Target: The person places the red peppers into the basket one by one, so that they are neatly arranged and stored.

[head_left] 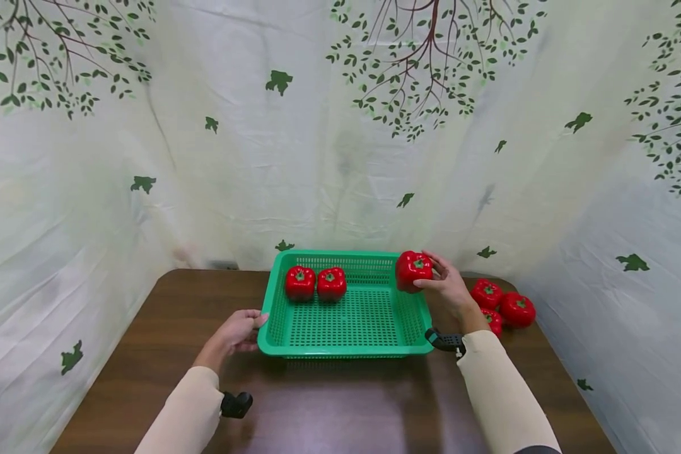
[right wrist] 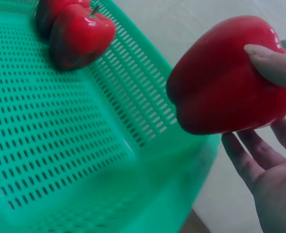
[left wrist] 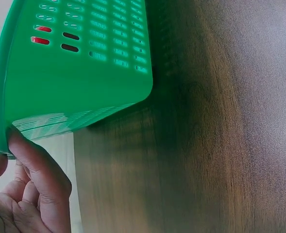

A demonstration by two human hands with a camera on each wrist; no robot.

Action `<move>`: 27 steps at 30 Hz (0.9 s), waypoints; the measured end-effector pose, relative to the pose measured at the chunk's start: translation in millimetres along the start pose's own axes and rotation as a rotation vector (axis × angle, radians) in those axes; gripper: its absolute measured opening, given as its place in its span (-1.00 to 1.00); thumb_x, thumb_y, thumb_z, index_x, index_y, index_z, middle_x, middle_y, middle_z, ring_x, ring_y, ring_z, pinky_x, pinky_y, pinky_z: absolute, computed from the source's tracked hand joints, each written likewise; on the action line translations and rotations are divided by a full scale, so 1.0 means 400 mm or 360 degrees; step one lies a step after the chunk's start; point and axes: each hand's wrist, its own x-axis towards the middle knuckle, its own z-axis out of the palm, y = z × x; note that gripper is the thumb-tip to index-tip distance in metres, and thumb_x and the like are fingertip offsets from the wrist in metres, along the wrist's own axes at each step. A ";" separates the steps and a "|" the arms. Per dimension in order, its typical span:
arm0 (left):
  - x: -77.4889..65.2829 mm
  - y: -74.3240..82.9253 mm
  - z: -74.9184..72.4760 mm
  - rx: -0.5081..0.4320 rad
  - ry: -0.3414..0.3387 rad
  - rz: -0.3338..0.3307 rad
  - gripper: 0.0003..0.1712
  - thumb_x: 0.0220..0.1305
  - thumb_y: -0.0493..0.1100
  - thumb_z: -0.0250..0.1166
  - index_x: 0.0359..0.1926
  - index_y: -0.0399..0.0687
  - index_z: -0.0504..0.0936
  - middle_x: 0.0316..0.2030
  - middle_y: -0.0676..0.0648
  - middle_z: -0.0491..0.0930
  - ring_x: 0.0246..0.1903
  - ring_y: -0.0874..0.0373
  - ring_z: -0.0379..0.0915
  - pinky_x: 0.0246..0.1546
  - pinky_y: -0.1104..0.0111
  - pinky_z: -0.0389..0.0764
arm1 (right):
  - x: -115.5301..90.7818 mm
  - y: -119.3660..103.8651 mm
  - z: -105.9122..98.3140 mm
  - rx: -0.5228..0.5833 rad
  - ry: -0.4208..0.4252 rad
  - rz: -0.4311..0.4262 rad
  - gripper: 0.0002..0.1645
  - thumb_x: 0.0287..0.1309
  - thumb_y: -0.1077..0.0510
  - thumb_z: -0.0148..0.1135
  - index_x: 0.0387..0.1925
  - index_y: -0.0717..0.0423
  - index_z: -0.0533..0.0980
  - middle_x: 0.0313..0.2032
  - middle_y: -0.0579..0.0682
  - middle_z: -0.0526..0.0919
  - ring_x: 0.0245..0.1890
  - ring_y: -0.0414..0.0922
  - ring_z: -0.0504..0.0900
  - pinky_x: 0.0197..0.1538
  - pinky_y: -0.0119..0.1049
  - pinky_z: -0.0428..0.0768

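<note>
A green plastic basket (head_left: 340, 351) with slotted walls stands on the table. My left hand (head_left: 242, 330) pinches its left rim between thumb and forefinger, as the left wrist view shows up close. In my right hand (head_left: 449, 287) is a glossy red bell pepper (head_left: 413, 271), gripped between thumb and fingers over the basket's far right corner. Two more red peppers sit side by side in the basket's far left part, the left pepper (head_left: 300, 283) and the right pepper (head_left: 331, 284). The right wrist view shows the held pepper (right wrist: 230, 77) tilted, above the rim.
Three red peppers (head_left: 518, 309) are grouped on the brown wooden table (head_left: 164, 340) to the right of the basket, one partly behind my right forearm. A pale curtain (head_left: 340, 157) printed with leaves and branches surrounds the table's back and sides.
</note>
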 end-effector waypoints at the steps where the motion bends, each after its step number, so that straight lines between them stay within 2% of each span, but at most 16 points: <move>1: -0.001 -0.001 0.001 -0.0011 0.0005 0.0000 -0.53 0.49 -0.10 0.01 0.17 -0.44 0.34 -0.24 -0.13 0.58 -0.35 0.11 0.57 -0.30 0.27 0.63 | 0.004 0.003 0.005 0.0010 -0.0010 -0.0004 -0.10 0.19 0.35 0.24 0.47 0.10 0.04 0.42 0.15 0.13 0.34 0.18 0.21 0.02 -0.38 0.54; 7: -0.002 -0.009 0.004 -0.0034 0.0024 0.0001 -0.54 0.49 -0.10 0.01 0.16 -0.43 0.36 -0.26 -0.12 0.59 -0.36 0.11 0.58 -0.31 0.28 0.63 | 0.024 0.022 0.032 0.0039 -0.0023 0.0045 -0.09 0.17 0.39 0.25 0.47 0.13 0.04 0.41 0.18 0.14 0.33 0.20 0.20 0.00 -0.36 0.54; 16: -0.001 -0.002 0.002 -0.0016 0.0040 -0.0019 -0.53 0.48 -0.09 0.03 0.17 -0.42 0.35 -0.22 -0.15 0.59 -0.34 0.09 0.57 -0.30 0.26 0.62 | 0.057 0.040 0.069 0.0028 0.0031 0.0124 -0.08 0.11 0.40 0.29 0.45 0.09 0.11 0.40 0.16 0.15 0.31 0.20 0.23 0.10 -0.17 0.48; 22: -0.002 0.004 0.006 -0.0004 0.0045 -0.0036 -0.53 0.48 -0.09 0.02 0.18 -0.41 0.35 -0.19 -0.17 0.58 -0.33 0.09 0.57 -0.29 0.26 0.63 | 0.077 0.047 0.095 -0.0081 0.0095 0.0179 -0.09 0.05 0.40 0.34 0.41 0.09 0.19 0.39 0.18 0.18 0.30 0.23 0.22 0.20 0.03 0.42; 27: -0.004 0.000 0.004 0.0004 0.0055 -0.0045 -0.53 0.48 -0.08 0.02 0.18 -0.40 0.36 -0.13 -0.21 0.55 -0.28 0.05 0.57 -0.25 0.24 0.62 | 0.090 0.053 0.123 -0.0139 0.0078 0.0206 -0.10 0.03 0.44 0.33 0.39 0.06 0.22 0.40 0.18 0.17 0.34 0.25 0.19 0.25 0.12 0.34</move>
